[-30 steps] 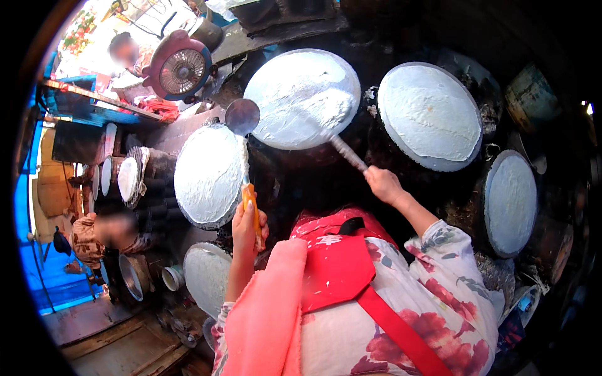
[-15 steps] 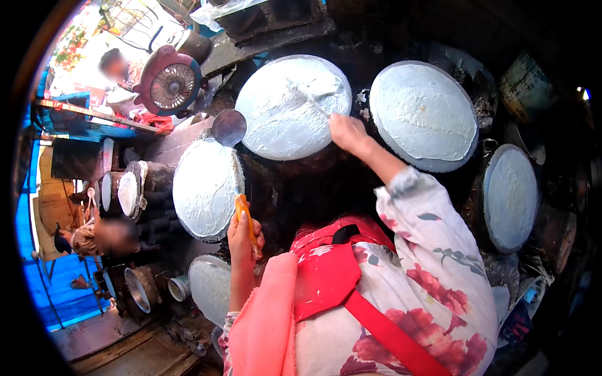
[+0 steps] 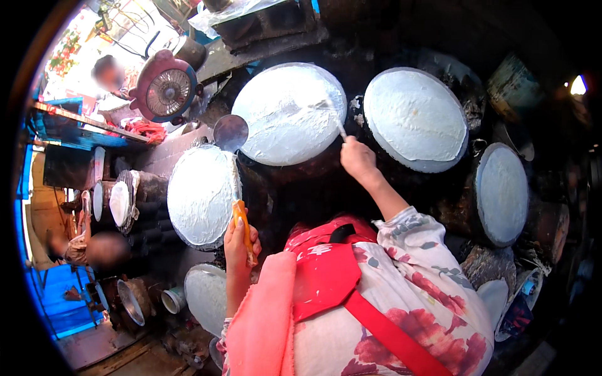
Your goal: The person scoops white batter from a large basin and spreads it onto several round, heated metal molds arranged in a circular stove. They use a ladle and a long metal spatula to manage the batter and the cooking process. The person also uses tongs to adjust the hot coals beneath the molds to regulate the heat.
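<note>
My left hand (image 3: 240, 243) is closed around the orange handle of a ladle (image 3: 231, 133). The ladle's round dark bowl is raised between the left griddle and the middle one. My right hand (image 3: 359, 160) grips the pale handle of a thin flat tool (image 3: 340, 125), perhaps a spatula; its far end is blurred over the right part of the middle griddle. A white, uneven batter-like layer (image 3: 282, 116) covers that griddle. Similar white layers coat the left round griddle (image 3: 204, 197), the one at back right (image 3: 415, 119) and the one at far right (image 3: 501, 194).
Another pale round surface (image 3: 207, 297) lies below my left hand. A pink-rimmed fan (image 3: 166, 86) stands at the back left. At the left are smaller round pans (image 3: 120, 203), a metal pot (image 3: 135, 297) and two other people. A worn bucket (image 3: 515, 88) stands back right.
My right hand has come nearer and slightly right, drawing the flat tool from the middle of the griddle toward its right rim. The left hand keeps the ladle in nearly the same place.
</note>
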The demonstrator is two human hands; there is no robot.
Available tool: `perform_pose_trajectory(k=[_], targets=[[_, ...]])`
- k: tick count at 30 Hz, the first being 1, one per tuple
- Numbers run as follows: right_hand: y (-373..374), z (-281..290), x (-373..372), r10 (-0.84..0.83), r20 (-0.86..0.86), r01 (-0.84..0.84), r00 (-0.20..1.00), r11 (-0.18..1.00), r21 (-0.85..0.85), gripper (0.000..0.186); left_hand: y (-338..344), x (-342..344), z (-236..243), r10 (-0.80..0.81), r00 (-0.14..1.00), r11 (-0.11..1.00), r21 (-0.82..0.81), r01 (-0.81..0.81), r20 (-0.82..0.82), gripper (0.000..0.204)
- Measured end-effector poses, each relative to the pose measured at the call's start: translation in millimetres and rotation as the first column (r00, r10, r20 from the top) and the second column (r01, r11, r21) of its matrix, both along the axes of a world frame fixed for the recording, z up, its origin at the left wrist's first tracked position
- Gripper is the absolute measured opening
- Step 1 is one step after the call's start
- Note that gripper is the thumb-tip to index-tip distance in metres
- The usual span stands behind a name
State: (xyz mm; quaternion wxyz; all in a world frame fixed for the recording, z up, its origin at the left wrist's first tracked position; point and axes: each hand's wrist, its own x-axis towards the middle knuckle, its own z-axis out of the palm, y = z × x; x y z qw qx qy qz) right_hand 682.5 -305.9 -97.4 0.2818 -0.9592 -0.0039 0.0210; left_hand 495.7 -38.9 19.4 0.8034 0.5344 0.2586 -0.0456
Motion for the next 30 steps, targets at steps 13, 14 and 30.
perform_pose_trajectory(k=[13,14,30], targets=[[15.3,-8.2,-10.1,0.036,-0.080,-0.046,0.996,0.990,-0.132,0.017,12.9,8.0,2.3,-0.046,0.998,0.999,0.012,0.047,-0.043,0.033],[28.7,-9.9,-14.6,0.110,-0.068,-0.119,0.992,0.981,-0.152,0.016,11.3,10.4,1.4,-0.044,0.998,0.999,0.012,0.045,-0.047,0.033],[40.6,10.7,48.7,0.412,0.019,-0.399,0.911,0.892,-0.214,0.015,13.4,5.1,2.9,0.033,0.994,0.999,-0.006,-0.034,-0.101,0.025]])
